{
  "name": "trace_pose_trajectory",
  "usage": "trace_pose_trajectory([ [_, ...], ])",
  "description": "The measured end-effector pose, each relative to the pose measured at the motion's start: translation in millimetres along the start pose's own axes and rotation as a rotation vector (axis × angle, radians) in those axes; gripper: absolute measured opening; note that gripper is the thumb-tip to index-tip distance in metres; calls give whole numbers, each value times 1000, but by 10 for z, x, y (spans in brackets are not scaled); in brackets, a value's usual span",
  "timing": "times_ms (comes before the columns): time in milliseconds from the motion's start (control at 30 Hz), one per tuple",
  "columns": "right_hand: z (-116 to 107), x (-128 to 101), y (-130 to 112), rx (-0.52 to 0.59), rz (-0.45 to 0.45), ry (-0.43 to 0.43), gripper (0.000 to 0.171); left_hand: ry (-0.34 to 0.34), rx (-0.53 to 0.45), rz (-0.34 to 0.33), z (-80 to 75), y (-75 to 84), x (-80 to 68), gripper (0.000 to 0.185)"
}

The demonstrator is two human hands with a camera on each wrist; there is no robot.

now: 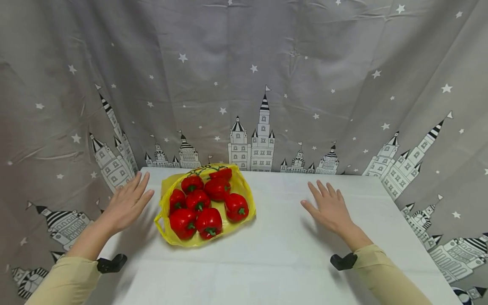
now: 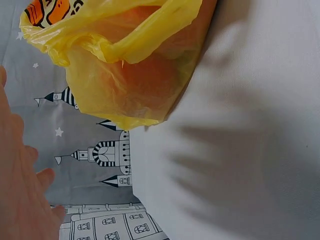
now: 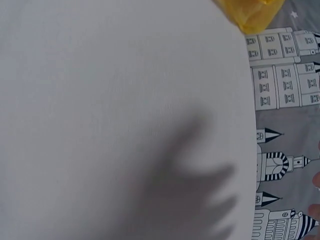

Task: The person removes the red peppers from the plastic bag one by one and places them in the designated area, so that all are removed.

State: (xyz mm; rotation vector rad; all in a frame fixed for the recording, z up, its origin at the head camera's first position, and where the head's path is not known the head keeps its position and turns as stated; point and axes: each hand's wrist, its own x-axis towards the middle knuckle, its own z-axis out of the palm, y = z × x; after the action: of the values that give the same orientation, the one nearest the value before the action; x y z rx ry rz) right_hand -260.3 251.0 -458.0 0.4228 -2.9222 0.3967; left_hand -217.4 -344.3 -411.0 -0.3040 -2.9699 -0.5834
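Several red bell peppers (image 1: 209, 222) with green stems lie in a yellow plastic bag (image 1: 190, 242), its mouth spread wide, left of the table's middle. To the left of the bag, my left hand (image 1: 127, 204) is held above the table with its fingers straight and nothing in it. The left wrist view catches the bag's side (image 2: 125, 95), with peppers showing dimly through the plastic. Over the right part of the table hovers my right hand (image 1: 331, 208), fingers spread, holding nothing. Its shadow falls on the white surface in the right wrist view.
A white-covered table (image 1: 267, 271) lies under both hands. Behind it and along its sides hangs a grey curtain (image 1: 305, 84) printed with stars and castles. Each wrist wears a black camera mount, the left one (image 1: 112, 263) and the right one (image 1: 343, 261).
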Motion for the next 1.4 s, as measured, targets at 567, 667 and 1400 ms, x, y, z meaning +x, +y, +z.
trace_pose_trajectory([
  [567, 100, 9, -361, 41, -113, 16, 77, -31, -235, 51, -4, 159, -36, 68],
  [667, 124, 3, -434, 48, -134, 16, 76, -35, -250, 54, 13, 183, -35, 70],
  [1400, 217, -24, -897, 189, -232, -103, 77, -60, -370, 76, 112, 260, -78, 72],
])
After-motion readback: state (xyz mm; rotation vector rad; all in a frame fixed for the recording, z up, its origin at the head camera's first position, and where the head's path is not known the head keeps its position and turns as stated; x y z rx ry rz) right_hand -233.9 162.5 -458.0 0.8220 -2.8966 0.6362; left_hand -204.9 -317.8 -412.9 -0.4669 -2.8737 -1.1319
